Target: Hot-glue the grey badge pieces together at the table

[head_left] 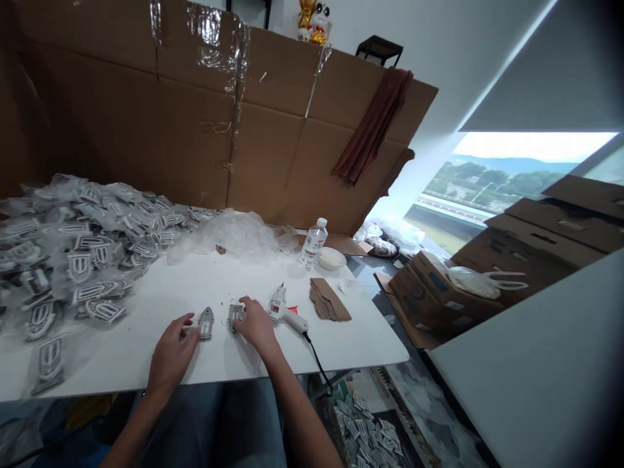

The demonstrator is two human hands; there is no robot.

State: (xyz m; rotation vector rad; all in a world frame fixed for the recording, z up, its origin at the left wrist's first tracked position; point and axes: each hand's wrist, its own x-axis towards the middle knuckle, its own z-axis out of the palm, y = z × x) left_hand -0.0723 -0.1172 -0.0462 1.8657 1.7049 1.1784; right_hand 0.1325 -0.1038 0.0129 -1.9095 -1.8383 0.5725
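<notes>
My left hand [174, 351] is beside a small grey-and-white boat-shaped piece [207, 323] lying on the white table. Its fingers are apart and loosely bent, with the fingertips close to the piece's left edge; whether they touch it I cannot tell. A second boat-shaped piece [234, 316] is under my right hand [257, 323], which grips it with the fingers at its top and right side. Part of that piece is hidden by the fingers. Just right of this hand a white hot glue gun [291, 317] lies on the table, nozzle pointing away from me, its black cord running over the edge.
A large heap of bagged pieces [97, 240] covers the table's left side. Clear plastic bags [238, 237], a bottle [313, 243], a bowl [331, 259] and cardboard scraps [329, 299] lie further back. Behind stands a cardboard wall [195, 130]. More pieces [368, 429] are below at right.
</notes>
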